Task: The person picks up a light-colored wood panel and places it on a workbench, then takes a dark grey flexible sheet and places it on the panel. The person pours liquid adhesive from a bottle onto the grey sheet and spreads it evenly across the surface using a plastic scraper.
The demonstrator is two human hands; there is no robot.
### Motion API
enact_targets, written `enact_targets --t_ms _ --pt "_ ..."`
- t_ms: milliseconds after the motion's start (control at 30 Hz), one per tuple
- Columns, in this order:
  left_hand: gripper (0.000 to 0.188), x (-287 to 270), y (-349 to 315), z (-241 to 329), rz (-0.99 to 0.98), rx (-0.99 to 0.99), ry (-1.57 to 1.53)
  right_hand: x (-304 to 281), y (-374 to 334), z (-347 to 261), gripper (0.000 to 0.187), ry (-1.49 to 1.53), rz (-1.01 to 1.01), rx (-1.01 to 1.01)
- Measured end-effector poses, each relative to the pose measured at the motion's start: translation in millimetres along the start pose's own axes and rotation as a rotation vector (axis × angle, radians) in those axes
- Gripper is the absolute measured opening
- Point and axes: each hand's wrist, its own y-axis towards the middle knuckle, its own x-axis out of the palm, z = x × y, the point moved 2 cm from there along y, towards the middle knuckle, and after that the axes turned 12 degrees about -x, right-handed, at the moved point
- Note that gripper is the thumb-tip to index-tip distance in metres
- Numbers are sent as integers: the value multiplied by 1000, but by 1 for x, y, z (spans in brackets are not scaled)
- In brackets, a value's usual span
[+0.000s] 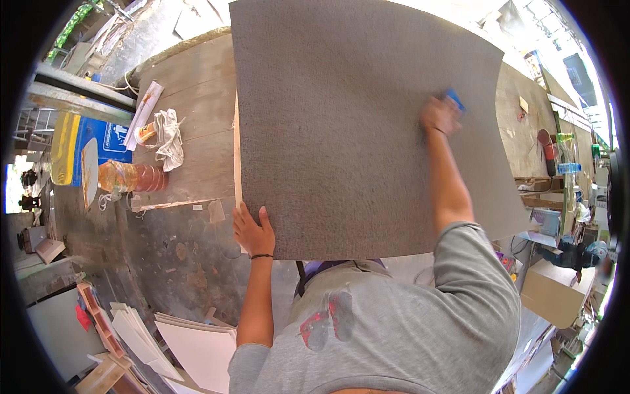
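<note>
Filling the middle of the frame, the big grey-brown textured sheet [341, 144] lies face up over the wooden workbench [197, 79], and from my end it looks like thin laminate. A pale board edge [237, 157] peeks out along its left side. And there's the left hand [254, 230], lower left of centre, draped over the edge by the near corner, thumb and fingers spread; whether the fingertips hook underneath, I can't tell. Right of centre, the right hand [441, 117] is a blur, fingers bent onto a small blue hand tool [455, 100] against the surface; I can't make out the exact grip.

Now, the handling: I'd call this light for its breadth, stiff but springy, awkward more than heavy. That matt, grainy face shouldn't be slippery, though I can't see whether it's fixed to the board. Corners would be the fragile bit, apt to chip or crack. For a lift, I'd take opposite long edges, palms flat underneath, board and sheet together, never one corner alone.
</note>
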Motion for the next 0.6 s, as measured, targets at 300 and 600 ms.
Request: enact_targets --t_ms 300,600 --pt "60 -3 8 16 -6 29 -39 -3 -246 -321 40 791 -565 -1797" --pt "61 -4 4 11 -19 -29 -16 -97 33 -27 31 572 529 -483"
